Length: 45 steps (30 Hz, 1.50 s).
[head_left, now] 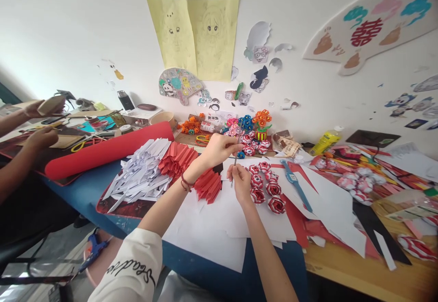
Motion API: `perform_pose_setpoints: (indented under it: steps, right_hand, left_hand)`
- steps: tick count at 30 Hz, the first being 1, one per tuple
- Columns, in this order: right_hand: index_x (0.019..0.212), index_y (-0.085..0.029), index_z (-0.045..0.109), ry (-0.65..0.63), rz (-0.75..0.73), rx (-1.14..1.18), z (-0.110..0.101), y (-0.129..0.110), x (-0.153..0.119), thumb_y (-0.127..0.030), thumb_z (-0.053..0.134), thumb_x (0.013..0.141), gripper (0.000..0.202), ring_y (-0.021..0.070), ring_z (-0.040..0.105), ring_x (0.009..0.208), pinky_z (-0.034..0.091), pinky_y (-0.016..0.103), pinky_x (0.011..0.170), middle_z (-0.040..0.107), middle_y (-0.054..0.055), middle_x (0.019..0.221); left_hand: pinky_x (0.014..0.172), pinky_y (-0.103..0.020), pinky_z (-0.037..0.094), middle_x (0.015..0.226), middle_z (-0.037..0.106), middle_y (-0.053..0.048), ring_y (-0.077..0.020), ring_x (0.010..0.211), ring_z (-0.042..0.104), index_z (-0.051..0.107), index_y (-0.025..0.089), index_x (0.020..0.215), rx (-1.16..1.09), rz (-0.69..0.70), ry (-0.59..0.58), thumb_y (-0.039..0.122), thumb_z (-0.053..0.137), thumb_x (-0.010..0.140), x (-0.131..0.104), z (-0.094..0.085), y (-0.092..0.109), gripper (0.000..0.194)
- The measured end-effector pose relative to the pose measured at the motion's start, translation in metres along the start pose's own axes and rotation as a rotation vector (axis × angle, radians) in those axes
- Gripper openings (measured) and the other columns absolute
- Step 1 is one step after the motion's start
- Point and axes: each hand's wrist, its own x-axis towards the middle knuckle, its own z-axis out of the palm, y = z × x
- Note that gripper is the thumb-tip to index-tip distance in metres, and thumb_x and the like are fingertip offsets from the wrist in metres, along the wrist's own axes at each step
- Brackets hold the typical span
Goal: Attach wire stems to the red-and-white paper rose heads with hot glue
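My left hand (222, 149) is raised over the work area, fingers pinched on the upper part of a thin grey strip (236, 158). Just below and to the right, my right hand (240, 181) closes on the strip's lower part. Beneath them lie white paper sheets (208, 231). Red-and-white paper flowers (275, 204) stand in rows right beside my right hand. Left of my hands are a heap of white paper strips (143, 169) and bundles of folded red strips (178, 158), partly hidden by my left forearm.
A red roll (109, 151) lies at the left, near another person's hands (43, 137). A blue watch (296, 183) rests on paper at the right. A blue glue gun (94, 249) sits on a pink stool. Paper scraps and a yellow bottle (325, 141) lie farther right.
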Motion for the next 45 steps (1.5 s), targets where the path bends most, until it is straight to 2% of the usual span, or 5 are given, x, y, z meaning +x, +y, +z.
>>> perform_pose_setpoints:
  steps: [8, 15, 22, 28, 45]
  right_hand:
    - [0.07, -0.02, 0.056, 0.038, 0.0, -0.007, 0.001, 0.018, -0.009, -0.057, 0.053, 0.095, 0.044, 0.0113, 0.041, 0.054, 0.033, 0.026, 0.053, 0.05, -0.002, 0.06]
    - [0.094, -0.02, 0.065, -0.004, -0.001, 0.04, 0.001, 0.007, -0.001, -0.058, 0.051, 0.095, 0.041, 0.012, 0.046, 0.056, 0.036, 0.027, 0.054, 0.058, -0.001, 0.067]
    - [0.068, -0.02, 0.054, 0.035, -0.054, 0.056, 0.005, 0.006, 0.014, -0.055, 0.054, 0.095, 0.044, 0.0107, 0.033, 0.053, 0.025, 0.027, 0.053, 0.039, -0.005, 0.056]
    - [0.068, -0.021, 0.053, 0.054, -0.076, 0.067, 0.007, 0.009, 0.013, -0.054, 0.054, 0.096, 0.043, 0.011, 0.032, 0.053, 0.023, 0.029, 0.054, 0.037, -0.005, 0.056]
    - [0.065, -0.022, 0.049, 0.072, -0.061, 0.027, 0.006, 0.007, 0.01, -0.06, 0.052, 0.094, 0.048, 0.0111, 0.033, 0.051, 0.024, 0.028, 0.052, 0.038, -0.005, 0.054]
  left_hand:
    - [0.057, -0.02, 0.036, 0.054, 0.062, 0.002, -0.008, 0.05, 0.047, 0.059, 0.015, 0.058, 0.001, 0.012, -0.003, 0.04, 0.054, 0.097, -0.011, 0.01, -0.005, 0.046]
    - [0.055, -0.02, 0.034, 0.051, 0.056, 0.003, -0.0071, 0.049, 0.043, 0.053, 0.015, 0.053, -0.021, 0.032, 0.003, 0.038, 0.055, 0.097, -0.012, 0.008, -0.003, 0.049]
    - [0.057, -0.021, 0.035, 0.052, 0.057, 0.003, -0.008, 0.051, 0.044, 0.056, 0.015, 0.055, -0.038, 0.016, 0.008, 0.038, 0.054, 0.097, -0.013, 0.007, -0.003, 0.048]
    - [0.061, -0.021, 0.039, 0.062, 0.065, 0.0, -0.0095, 0.058, 0.05, 0.067, 0.014, 0.07, -0.113, -0.019, -0.036, 0.042, 0.051, 0.099, -0.016, 0.005, -0.007, 0.043]
    - [0.059, -0.022, 0.038, 0.065, 0.062, 0.001, -0.0102, 0.061, 0.05, 0.066, 0.014, 0.07, -0.097, -0.01, -0.07, 0.038, 0.059, 0.095, -0.03, 0.014, -0.014, 0.035]
